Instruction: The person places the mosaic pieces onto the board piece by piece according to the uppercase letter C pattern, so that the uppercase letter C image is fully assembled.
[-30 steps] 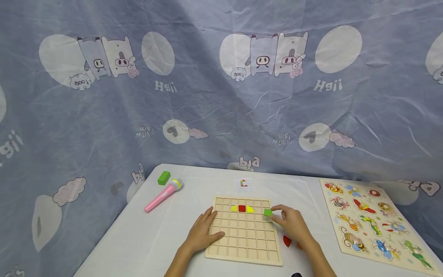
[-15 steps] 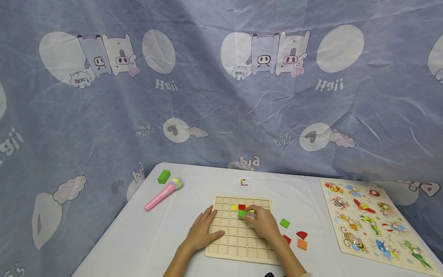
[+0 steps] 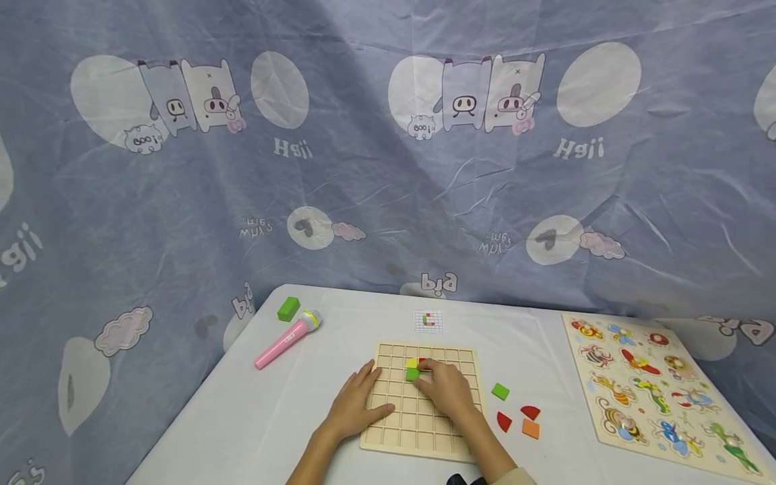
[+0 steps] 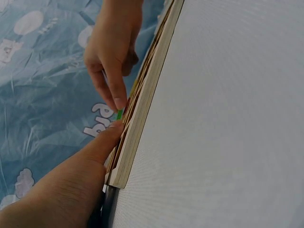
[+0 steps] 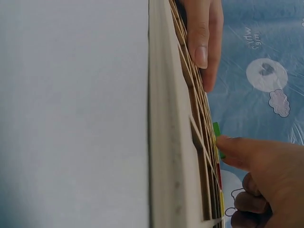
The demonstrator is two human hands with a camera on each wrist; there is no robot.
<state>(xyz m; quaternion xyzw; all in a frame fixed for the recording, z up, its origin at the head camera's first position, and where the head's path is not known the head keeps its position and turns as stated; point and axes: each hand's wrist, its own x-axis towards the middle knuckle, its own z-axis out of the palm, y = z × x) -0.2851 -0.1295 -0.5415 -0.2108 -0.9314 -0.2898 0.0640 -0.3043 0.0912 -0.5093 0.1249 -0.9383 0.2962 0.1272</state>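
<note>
A square wooden grid board (image 3: 403,424) lies on the white table. On its left edge rests my left hand (image 3: 356,405), fingers spread and thumb over the grid. My right hand (image 3: 447,389) pinches a green square tile (image 3: 412,374) between thumb and fingers, close over the grid. Just beyond that tile a yellow piece (image 3: 411,363) sits in a cell, beside a red tile (image 3: 422,362) partly covered by my fingers. The right wrist view shows the green tile (image 5: 216,129) standing up past the board's rim at my thumb.
Right of the board lie another green tile (image 3: 500,391), two red quarter-round pieces (image 3: 504,422) and an orange square (image 3: 531,429). A pattern card (image 3: 428,322) is behind the board. A pink microphone (image 3: 281,343) and green block (image 3: 288,309) lie left, an insect puzzle (image 3: 655,384) right.
My right hand has carried the green tile leftward from the board's right edge to below the yellow piece, uncovering the loose pieces on the right. My left hand stays in place.
</note>
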